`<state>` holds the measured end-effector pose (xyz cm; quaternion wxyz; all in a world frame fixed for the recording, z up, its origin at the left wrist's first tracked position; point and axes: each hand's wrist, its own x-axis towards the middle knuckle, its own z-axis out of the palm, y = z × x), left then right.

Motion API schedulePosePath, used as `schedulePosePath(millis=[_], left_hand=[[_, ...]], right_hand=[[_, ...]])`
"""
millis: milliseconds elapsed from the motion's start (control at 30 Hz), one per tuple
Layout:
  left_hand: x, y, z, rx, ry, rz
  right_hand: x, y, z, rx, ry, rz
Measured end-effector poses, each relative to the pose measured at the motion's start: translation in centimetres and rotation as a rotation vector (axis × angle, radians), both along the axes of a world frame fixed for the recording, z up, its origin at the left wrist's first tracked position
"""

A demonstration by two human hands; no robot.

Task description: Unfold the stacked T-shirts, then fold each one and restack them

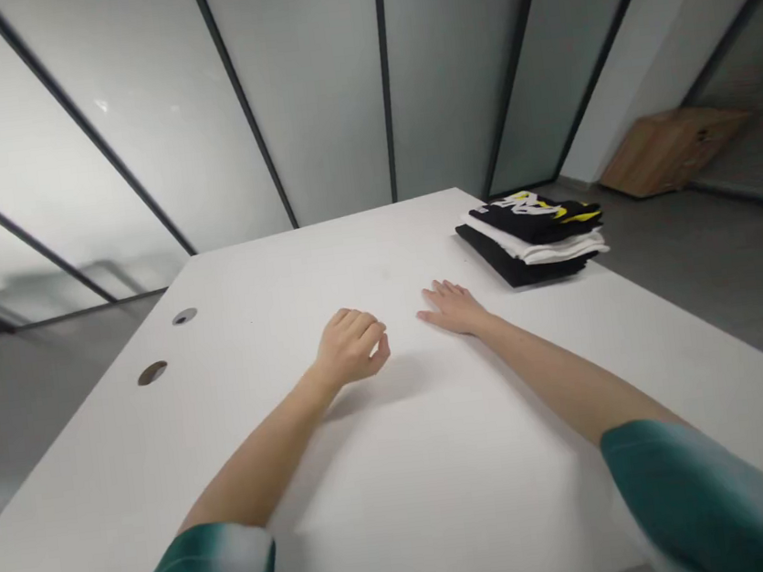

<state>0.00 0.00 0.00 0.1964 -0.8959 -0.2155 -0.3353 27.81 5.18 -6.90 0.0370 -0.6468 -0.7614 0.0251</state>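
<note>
My left hand (353,344) hovers a little above the white table (402,467), casting a shadow on it. Its fingers curl in toward the thumb, and nothing shows in them. Palm down and fingers spread, my right hand (451,307) rests on the tabletop. Just beyond it to the right lies a stack of folded clothes. A black garment with white and yellow print (539,213) tops the stack, a white folded garment (539,245) is in the middle, and a black one (514,271) is at the bottom. Neither hand touches the stack.
Two round holes are cut in the table's left side: a grey-rimmed one (185,316) and a nearer one (153,373). Behind the table stands a frosted glass partition (317,82) with dark frames. A wooden cabinet (669,148) sits on the floor at the far right.
</note>
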Motion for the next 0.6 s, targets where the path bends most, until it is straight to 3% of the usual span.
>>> schedulePosePath(millis=[100, 233, 300, 467, 533, 600], left_hand=[[0.0, 2.2, -2.5, -0.069, 0.025, 0.127], [-0.4, 2.5, -4.6, -0.193, 0.099, 0.149], [-0.5, 2.4, -4.9, -0.24, 0.114, 0.166], [-0.4, 2.6, -4.8, -0.301, 0.134, 0.203], [-0.4, 2.6, -4.7, -0.326, 0.142, 0.207], [-0.3, 2.6, -4.7, -0.35, 0.148, 0.207]], right_hand=[[-0.1, -0.1, -0.2, 0.006, 0.002, 0.003], [0.0, -0.1, 0.1, 0.065, 0.065, -0.001], [0.8, 0.0, 1.1, 0.188, 0.146, -0.046], [6.0, 0.1, 5.8, 0.698, 0.211, -0.321], [8.3, 0.1, 7.2, 0.745, 0.15, -0.43], [10.4, 0.3, 7.9, 0.66, 0.097, -0.47]])
